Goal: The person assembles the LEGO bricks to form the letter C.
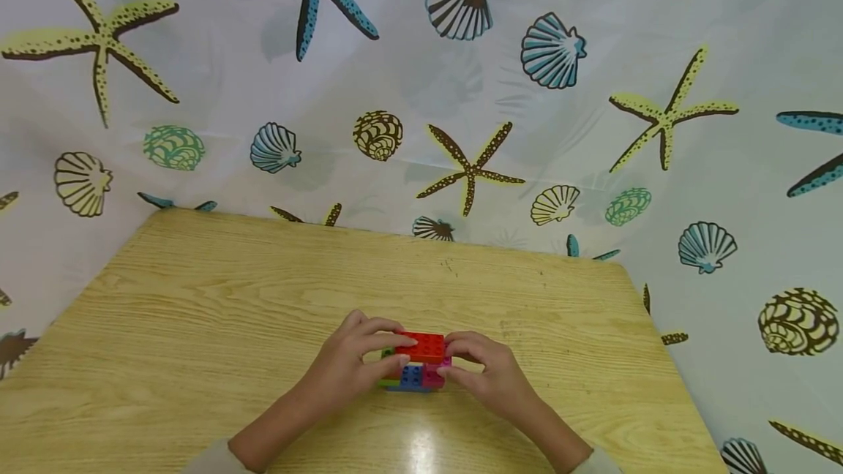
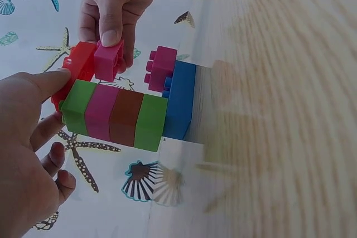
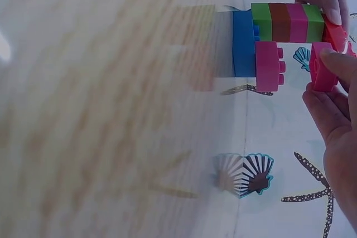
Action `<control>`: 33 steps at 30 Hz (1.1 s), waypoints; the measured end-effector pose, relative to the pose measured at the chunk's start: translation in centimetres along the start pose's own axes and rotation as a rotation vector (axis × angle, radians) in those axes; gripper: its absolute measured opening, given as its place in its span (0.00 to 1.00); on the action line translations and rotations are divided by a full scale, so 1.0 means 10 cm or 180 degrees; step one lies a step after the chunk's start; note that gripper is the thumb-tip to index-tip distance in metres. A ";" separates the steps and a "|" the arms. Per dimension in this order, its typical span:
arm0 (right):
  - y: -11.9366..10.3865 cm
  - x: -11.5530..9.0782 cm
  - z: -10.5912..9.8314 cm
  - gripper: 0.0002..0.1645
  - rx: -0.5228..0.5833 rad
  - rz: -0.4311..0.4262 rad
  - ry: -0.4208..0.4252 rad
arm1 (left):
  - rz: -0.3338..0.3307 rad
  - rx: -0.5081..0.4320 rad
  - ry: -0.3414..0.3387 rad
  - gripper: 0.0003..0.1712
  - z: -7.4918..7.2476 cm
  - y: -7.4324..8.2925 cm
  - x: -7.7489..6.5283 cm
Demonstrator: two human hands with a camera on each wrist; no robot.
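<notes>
A toy building-brick structure stands on the table in front of me. Its base is a blue brick. One side rises as a column: a lower green brick, a reddish-brown brick, a pink brick and an upper green brick. A red brick lies across the top of that column, and my left hand grips it. At the red brick's other end, my right hand pinches a pink block. Below that, apart from it, a low pink brick sits on the blue base, studs up.
The structure is near the front middle of the wood-grain table. A white cloth printed with shells and starfish hangs behind the table and down both sides.
</notes>
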State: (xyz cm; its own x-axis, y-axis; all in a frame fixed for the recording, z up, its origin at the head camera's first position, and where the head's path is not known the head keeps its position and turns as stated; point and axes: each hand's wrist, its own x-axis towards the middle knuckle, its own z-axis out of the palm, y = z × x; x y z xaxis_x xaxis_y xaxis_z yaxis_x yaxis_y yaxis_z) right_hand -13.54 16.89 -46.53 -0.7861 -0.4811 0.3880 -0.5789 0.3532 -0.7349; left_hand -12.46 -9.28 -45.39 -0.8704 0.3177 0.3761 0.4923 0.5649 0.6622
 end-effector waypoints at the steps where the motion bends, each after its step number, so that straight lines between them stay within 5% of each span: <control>1: 0.00 0.00 0.00 0.08 0.0009 -0.0002 0.0001 | -0.0007 0.0003 -0.0002 0.12 0.00 0.00 0.00; 16: 0.06 -0.02 0.01 0.09 0.0224 -0.0268 0.0025 | 0.0081 0.0313 -0.0001 0.13 0.00 0.05 0.00; 24: -0.09 0.01 -0.01 0.12 0.0110 -0.0588 0.0123 | 0.0158 0.0352 0.0001 0.13 0.00 0.08 0.00; 33: 0.01 -0.02 0.01 0.12 0.0092 -0.0391 0.0098 | 0.0041 0.0328 -0.0026 0.13 -0.04 0.10 0.01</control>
State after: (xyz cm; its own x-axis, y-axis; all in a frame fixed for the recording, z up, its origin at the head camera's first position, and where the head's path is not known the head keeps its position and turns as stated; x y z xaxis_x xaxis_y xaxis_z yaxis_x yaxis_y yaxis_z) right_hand -13.45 16.93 -46.70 -0.7163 -0.4941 0.4927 -0.6650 0.2697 -0.6964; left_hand -12.05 -9.04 -44.43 -0.8642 0.3315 0.3786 0.5011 0.6360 0.5869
